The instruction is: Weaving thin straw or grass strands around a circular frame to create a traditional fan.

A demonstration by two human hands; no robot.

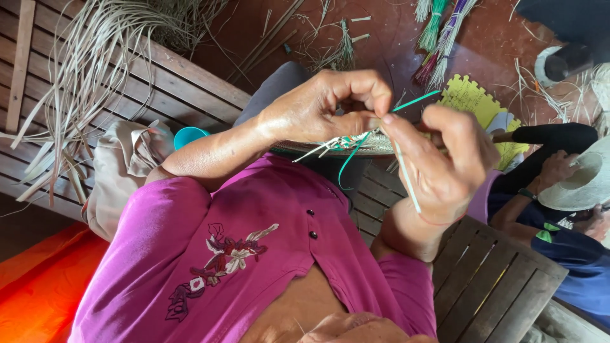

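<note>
magenta blouse (254, 254) with dark buttons and an embroidered flower fills the bottom of the view, closest to the lens. just beyond it, both hands meet over a flat woven disc (375, 147) of pale straw, which serves as the landmark from now on. the left hand (324, 105) sits on the near-left rim of the disc, fingers curled shut and pinching the edge of the weave together with loose pale strands that stick out toward the blouse. the right hand (445, 159) is on the right rim of the disc, thumb and forefinger closed on a thin green strip (416, 100); that strip runs up and away from the disc past the fingertips, and another stretch of green loops down below the disc toward the blouse. a pale strand also hangs down from the right hand.

left of the disc lies a slatted wooden counter (178, 89), carrying a beige cloth bag (121, 171), a teal cup (189, 134) just beside the bag, and a heap of dry straw (89, 70) farther left. beyond the disc, on the red floor (387, 38), lie bundles of green and purple dyed straw (441, 32). a yellow foam mat (473, 98) shows just past the right hand. right of the disc another person (559, 209) in a straw hat sits low, apart from the work.
</note>
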